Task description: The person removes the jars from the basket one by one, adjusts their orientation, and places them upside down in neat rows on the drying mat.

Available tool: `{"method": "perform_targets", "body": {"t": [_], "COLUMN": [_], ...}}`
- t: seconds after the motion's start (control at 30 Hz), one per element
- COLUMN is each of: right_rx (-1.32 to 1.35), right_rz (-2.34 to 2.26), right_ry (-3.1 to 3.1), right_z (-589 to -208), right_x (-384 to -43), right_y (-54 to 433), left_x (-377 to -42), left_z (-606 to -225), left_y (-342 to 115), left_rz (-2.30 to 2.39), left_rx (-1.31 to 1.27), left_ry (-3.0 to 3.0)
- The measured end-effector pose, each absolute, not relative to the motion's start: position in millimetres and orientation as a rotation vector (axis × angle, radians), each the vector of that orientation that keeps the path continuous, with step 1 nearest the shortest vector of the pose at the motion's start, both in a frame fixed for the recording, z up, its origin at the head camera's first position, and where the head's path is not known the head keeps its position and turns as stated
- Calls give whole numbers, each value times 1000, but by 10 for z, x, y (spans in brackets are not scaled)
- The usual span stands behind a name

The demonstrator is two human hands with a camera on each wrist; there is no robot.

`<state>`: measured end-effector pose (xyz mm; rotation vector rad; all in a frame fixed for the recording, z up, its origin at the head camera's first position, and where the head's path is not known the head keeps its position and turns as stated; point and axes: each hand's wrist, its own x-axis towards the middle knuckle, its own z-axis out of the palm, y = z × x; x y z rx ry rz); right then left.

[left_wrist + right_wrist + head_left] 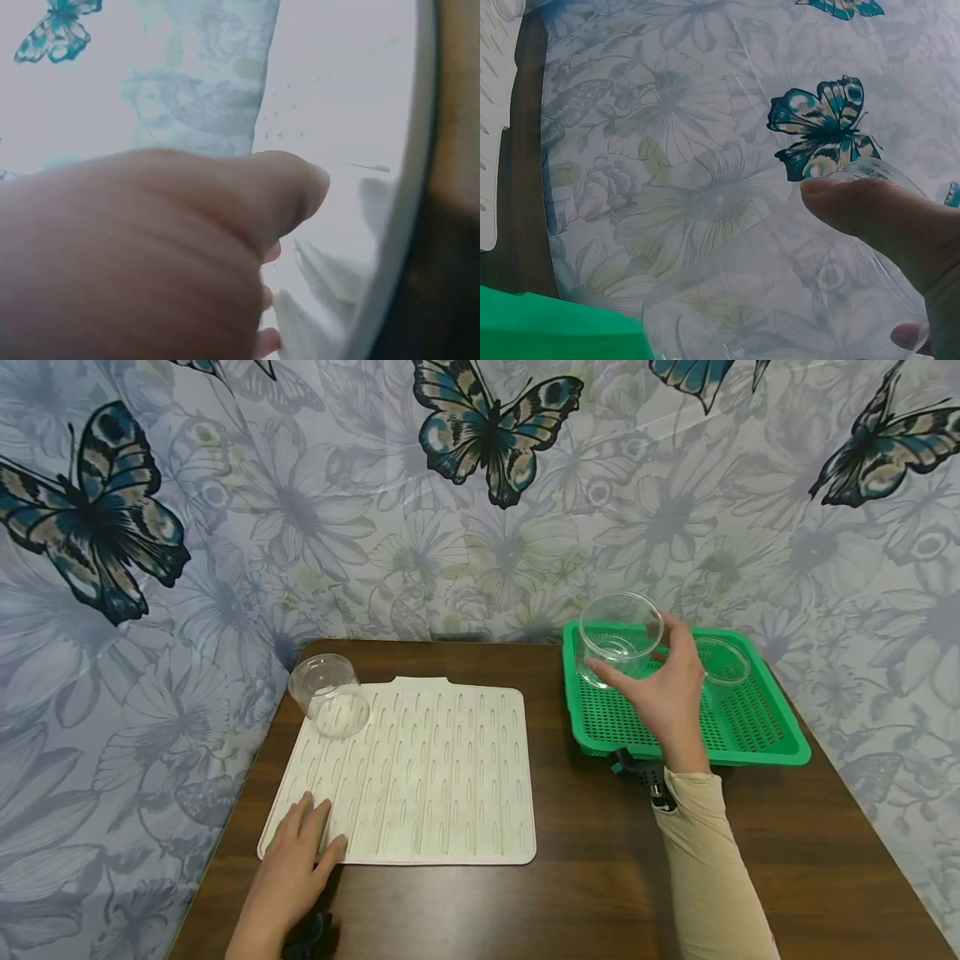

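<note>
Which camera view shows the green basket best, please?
The head view: it shows the basket nearly whole, partly behind the right hand and its cup. The right wrist view shows only a piece, lower left; the left wrist view shows none of it.

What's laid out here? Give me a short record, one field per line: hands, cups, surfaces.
Left hand: fingers resting on the white ridged mat, near-left corner
Right hand: holding a clear cup between thumb and fingers, at the left part of the green perforated basket
Mat cup: clear, at the far-left corner
Basket cup: clear, right of the held one
Table: brown wood-grain
Backdrop: flowers and butterflies
</note>
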<state>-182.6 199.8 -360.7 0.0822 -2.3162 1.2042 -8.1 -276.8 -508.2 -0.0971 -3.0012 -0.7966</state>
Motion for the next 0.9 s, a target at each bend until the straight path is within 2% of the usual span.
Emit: {"method": "perform_targets", "body": {"t": [0.27,0.63,0.9], "right_rx": [230,587,724], "right_rz": [1057,828,689], "right_ry": [-2254,-2197,-2154], "right_z": [-3564,-3563,-3497], "right_x": [-1732,-1524,-1379], "right_y": [1828,1356,1062], "left_x": [-290,-661,-816], "left_z": [-4823,-4285,-3944], "left_y": [-2655,-2273,-2039], "left_rz": [-781,-1097,-1234], "left_rx": [-192,-370,-535], "left_ry": [-2802,-2505,-2420]}}
